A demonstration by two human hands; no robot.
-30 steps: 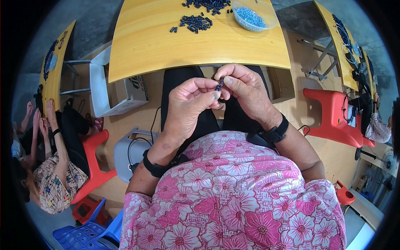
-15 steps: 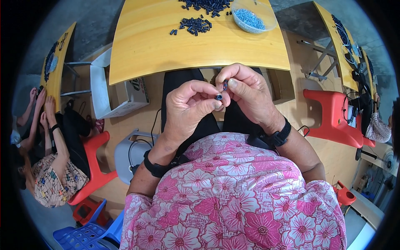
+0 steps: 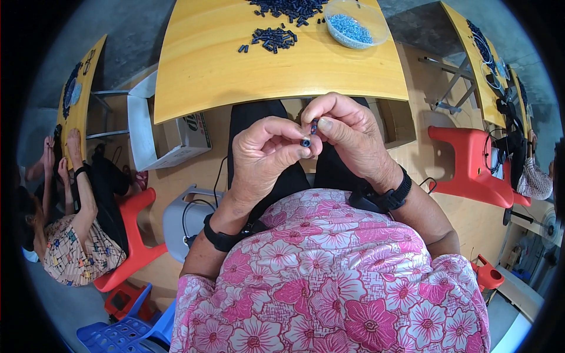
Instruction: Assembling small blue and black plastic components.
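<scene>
Both my hands are together in front of the yellow table's near edge, above my lap. My left hand (image 3: 265,154) is closed, pinching a small dark cylinder (image 3: 305,143) whose round, hollow-looking end faces up at me. Just beside it, my right hand (image 3: 351,134) is closed on a small dark piece (image 3: 314,125) held between thumb and forefinger. That piece stands close above the cylinder; whether the two touch I cannot tell. Fingers hide most of both parts. On the table lie a small pile of dark cylinders (image 3: 275,39) and a larger pile (image 3: 288,8) behind it.
A clear round bowl (image 3: 382,35) of tiny light-blue pieces (image 3: 350,28) stands on the table (image 3: 235,79). An open cardboard box (image 3: 144,132) is under it at left. A grey stool (image 3: 179,226) and red stools (image 3: 465,159) stand around. Another person (image 3: 82,247) works at left.
Both hands keep their pinches, and the held parts have shifted slightly down and left. At left, the other person's hands have moved.
</scene>
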